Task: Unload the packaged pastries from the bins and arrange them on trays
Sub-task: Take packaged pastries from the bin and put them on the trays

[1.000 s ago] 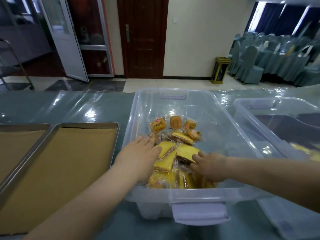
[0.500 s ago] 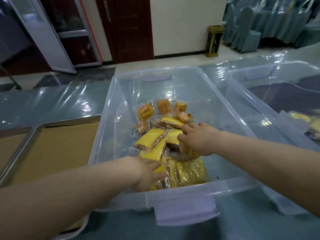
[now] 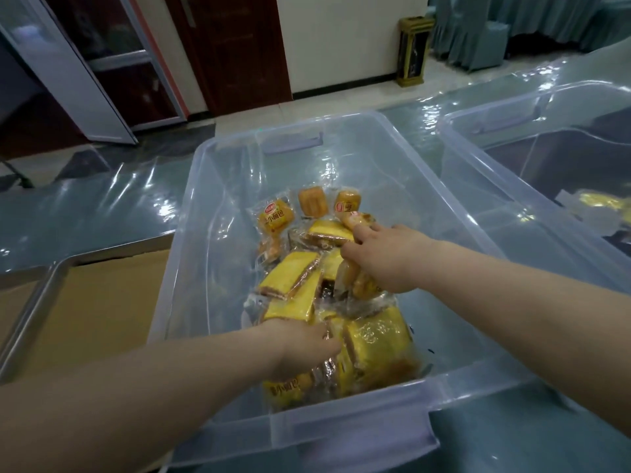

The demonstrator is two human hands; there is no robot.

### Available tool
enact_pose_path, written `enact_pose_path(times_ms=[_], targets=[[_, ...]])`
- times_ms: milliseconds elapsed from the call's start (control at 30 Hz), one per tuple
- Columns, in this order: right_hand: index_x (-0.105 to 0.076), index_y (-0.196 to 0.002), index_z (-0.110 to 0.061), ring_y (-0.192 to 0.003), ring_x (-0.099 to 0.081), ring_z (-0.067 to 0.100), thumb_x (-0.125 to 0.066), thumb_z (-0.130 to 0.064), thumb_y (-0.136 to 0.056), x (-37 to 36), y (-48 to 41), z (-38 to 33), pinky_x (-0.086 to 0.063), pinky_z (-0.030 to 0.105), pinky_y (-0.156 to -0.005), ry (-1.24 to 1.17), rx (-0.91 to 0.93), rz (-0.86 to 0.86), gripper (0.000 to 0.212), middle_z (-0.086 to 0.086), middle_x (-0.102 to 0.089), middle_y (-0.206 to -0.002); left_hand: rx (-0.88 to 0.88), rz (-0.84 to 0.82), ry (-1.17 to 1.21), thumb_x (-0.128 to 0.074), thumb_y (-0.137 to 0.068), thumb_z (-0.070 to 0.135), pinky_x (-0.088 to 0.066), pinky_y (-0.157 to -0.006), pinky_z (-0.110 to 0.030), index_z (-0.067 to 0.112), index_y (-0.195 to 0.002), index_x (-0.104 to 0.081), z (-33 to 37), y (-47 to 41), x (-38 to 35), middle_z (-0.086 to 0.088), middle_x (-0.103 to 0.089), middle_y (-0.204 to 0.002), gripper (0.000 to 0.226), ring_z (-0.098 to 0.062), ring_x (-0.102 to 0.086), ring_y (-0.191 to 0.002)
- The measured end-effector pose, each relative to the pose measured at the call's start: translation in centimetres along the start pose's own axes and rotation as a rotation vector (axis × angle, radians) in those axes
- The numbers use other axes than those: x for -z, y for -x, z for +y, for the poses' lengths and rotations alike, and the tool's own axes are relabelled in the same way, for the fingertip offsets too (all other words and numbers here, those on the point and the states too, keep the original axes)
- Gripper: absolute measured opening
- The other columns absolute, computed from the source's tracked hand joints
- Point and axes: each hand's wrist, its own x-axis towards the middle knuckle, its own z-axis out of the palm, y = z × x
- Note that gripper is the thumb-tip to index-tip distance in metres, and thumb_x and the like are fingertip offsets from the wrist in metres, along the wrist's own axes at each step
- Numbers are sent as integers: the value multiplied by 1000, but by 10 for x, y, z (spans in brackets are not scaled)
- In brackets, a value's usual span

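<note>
Table (image 3: 85, 206): glossy teal film cover, wrinkled, looks slick.
Bin (image 3: 211, 233): clear thin-wall plastic with a stiffer rim and a clip handle on the near edge. It sits mid-table.
Second bin (image 3: 512, 138): same type, just right of the first. A few yellow packs show through its wall.
Tray (image 3: 44, 288): left of the bin, metal with a rolled rim, lined with brown paper liner (image 3: 95, 302).
Pastries (image 3: 290, 274): all in the bin, a loose heap running from the centre to the near wall. They are yellow cake slices with dark filling plus small brown buns, each in clear crinkly film.
Handling, my read: light, soft, crushable. The film is slippery, so packs will slide over each other. Take them by the sealed film ends or flat across the broad faces, without squeezing.
Right hand (image 3: 386, 257): fingers curled round a bun pack (image 3: 362, 285), mid-heap.
Left hand (image 3: 300, 349): fingers dug into the near end of the heap, touching wrappers. Can't tell if one is pinched.
</note>
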Motion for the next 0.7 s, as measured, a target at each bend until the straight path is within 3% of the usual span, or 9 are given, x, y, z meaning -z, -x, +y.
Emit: enact_pose_path(times_ms=[133, 233, 400, 533, 700], targets=[[-35, -136, -21, -118, -44, 31, -55, -12, -87, 0, 1, 0, -36, 36, -77, -1, -1, -22, 54, 12, -37, -134, -8, 18, -38, -51, -82, -9, -48, -62, -41, 13, -127, -32, 4, 3, 10, -14, -48, -101, 53, -29, -46, -84], [-36, -136, -21, -119, -43, 31, -53, -10, -87, 0, 0, 1, -34, 36, -76, -2, -19, -18, 53, 12, -35, -137, -18, 155, -85, -48, -85, -3, -51, -65, -45, 12, -121, -35, 3, 8, 21, -9, -53, -83, 42, -28, -47, -83], [-37, -135, -24, -122, -40, 31, -56, -16, -86, 5, 2, -1, -38, 46, -90, -3, -90, -32, 53, 12, -31, -139, -22, 369, -127, -50, -83, -1, -46, -67, -42, 14, -118, -34, -5, 23, 32, -9, -59, -89, 41, -26, -45, -80], [-42, -128, -26, -114, -41, 27, -53, -20, -83, 8, 4, -1, -32, 45, -90, -5, -110, -12, 47, 7, -38, -123, 35, 476, -125, -53, -83, 3, -41, -66, -35, 17, -119, -40, -10, 30, 37, -5, -58, -95, 41, -25, -49, -86], [-40, -125, -26, -105, -42, 25, -49, -19, -81, 9, 5, 0, -32, 38, -83, -21, -138, 181, 46, 3, -37, -113, 171, 656, -109, -54, -83, 8, -29, -70, -31, 18, -117, -42, -19, 43, 41, -3, -58, -106, 38, -24, -47, -96]])
